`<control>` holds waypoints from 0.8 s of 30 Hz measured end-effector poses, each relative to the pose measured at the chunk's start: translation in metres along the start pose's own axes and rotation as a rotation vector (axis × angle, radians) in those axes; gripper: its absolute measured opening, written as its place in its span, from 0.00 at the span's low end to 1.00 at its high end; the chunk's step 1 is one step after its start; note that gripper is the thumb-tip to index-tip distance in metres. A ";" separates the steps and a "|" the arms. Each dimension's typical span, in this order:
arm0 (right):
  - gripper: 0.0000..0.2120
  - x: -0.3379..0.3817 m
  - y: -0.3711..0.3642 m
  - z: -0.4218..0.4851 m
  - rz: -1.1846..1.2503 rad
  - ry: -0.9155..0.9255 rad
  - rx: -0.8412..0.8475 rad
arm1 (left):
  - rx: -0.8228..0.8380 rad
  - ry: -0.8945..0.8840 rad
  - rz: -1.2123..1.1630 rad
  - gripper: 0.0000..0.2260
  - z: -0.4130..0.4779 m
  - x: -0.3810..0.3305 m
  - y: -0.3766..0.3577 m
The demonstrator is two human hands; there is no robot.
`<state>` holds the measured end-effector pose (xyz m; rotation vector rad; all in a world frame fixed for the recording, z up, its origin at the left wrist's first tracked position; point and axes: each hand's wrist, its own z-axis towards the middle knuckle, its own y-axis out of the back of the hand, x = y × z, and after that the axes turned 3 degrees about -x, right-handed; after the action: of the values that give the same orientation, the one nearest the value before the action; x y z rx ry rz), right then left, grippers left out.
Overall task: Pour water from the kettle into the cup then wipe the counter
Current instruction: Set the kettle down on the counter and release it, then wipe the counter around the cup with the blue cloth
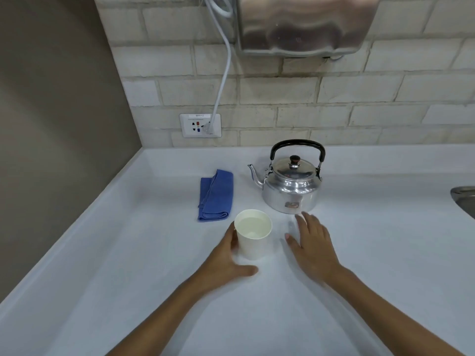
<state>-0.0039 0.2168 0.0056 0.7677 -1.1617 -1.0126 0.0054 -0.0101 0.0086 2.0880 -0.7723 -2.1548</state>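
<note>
A white paper cup [253,237] stands upright on the white counter [128,253] with water in it. My left hand [228,258] touches the cup's left side, fingers behind it and thumb spread along the counter in front. A shiny metal kettle [291,186] with a black handle sits upright behind and to the right of the cup, spout pointing left. My right hand [312,242] hovers flat, fingers apart, just in front of the kettle and holds nothing. A folded blue cloth [217,196] lies to the left of the kettle.
A brick wall runs along the back with a socket plate [200,125] and a white cable plugged in. A steel wall unit [303,24] hangs above. A sink rim [464,199] shows at the right edge. A grey wall bounds the left.
</note>
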 end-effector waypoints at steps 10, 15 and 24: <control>0.31 -0.005 -0.024 -0.014 -0.174 -0.055 0.137 | -0.314 0.036 0.104 0.27 0.027 0.004 0.073; 0.31 -0.004 -0.025 -0.015 -0.166 -0.054 0.107 | -0.353 -0.091 0.408 0.22 0.093 0.004 0.073; 0.32 -0.006 -0.027 -0.016 -0.132 -0.066 0.076 | -0.293 0.248 0.832 0.25 0.179 0.032 0.069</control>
<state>0.0047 0.2118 -0.0244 0.8863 -1.2240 -1.1150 -0.1880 -0.0251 -0.0015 1.4619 -0.9835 -1.4245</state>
